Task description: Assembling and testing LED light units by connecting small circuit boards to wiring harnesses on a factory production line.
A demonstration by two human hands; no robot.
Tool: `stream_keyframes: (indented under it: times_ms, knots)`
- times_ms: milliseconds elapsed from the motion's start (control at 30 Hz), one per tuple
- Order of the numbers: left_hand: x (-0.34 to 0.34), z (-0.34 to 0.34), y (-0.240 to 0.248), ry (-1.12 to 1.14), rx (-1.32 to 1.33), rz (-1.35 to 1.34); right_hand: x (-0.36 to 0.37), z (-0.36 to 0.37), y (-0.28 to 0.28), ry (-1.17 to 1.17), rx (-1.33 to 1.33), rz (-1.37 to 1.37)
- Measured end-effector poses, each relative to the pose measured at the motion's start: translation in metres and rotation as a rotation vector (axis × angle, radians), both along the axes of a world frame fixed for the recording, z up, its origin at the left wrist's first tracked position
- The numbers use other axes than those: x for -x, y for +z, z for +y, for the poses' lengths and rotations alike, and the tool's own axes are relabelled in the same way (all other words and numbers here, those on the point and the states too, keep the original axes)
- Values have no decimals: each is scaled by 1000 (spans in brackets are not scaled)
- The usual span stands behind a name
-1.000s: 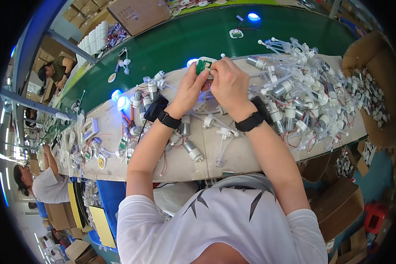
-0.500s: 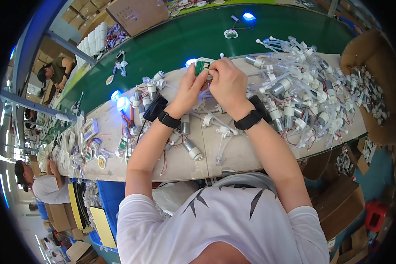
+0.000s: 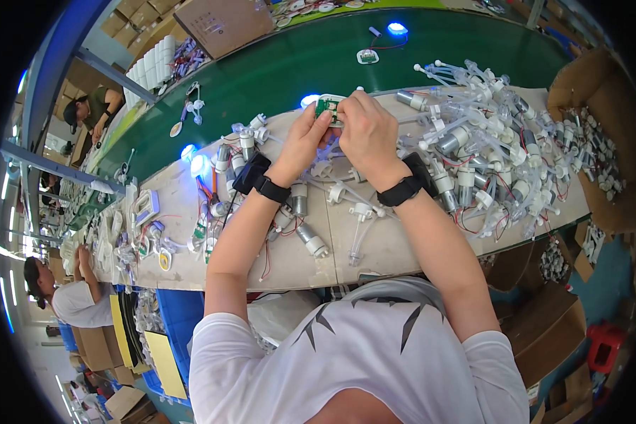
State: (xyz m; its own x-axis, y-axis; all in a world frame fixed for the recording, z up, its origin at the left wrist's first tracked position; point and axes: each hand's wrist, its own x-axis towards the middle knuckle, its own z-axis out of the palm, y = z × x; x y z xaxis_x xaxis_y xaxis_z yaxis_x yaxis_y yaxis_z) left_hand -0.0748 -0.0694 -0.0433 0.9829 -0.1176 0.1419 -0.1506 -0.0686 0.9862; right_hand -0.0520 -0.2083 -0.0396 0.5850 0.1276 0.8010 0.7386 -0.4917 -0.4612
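A small green circuit board (image 3: pixel 326 106) in a white rounded housing (image 3: pixel 337 97) is held up at the table's far edge. My left hand (image 3: pixel 303 143) grips it from the left, its thumb over the board's near side. On the right, my right hand (image 3: pixel 367 133) is closed at the housing's edge, and its curled fingers hide what they pinch. A glowing blue light (image 3: pixel 309 101) shows just beyond my left fingers. Beneath my wrists lie small motors with white caps (image 3: pixel 309 239) and clear plastic tubes (image 3: pixel 359 244).
A large heap of motor-and-tube assemblies (image 3: pixel 480 155) covers the table's right side, beside an open cardboard box (image 3: pixel 601 78). Beyond runs a green conveyor belt (image 3: pixel 283 74) carrying a lit blue lamp (image 3: pixel 397 29) and a white part (image 3: pixel 367 56). Co-workers (image 3: pixel 85 304) sit along the left.
Both hands have shifted very slightly to the right with the board and housing. The parts on the belt have crept a little to the left.
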Motion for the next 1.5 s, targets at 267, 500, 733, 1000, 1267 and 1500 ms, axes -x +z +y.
stream_keyframes:
  times_ms: [267,500,733,1000,1267,1500]
  knots:
    - [-3,5,0,-50,39,27,-2,3,1,-7,49,-107]
    - [-10,14,-10,-20,29,16,-7,4,-5,-11,61,-71]
    - [-6,3,-3,-14,102,50,-3,2,-5,14,11,102]
    - [-7,-2,-6,-41,318,101,-5,1,-9,35,70,67]
    - [-7,-1,-15,50,22,-18,-4,-1,-6,12,140,80]
    - [-4,-7,-16,77,-111,-171,0,5,-8,-56,89,72]
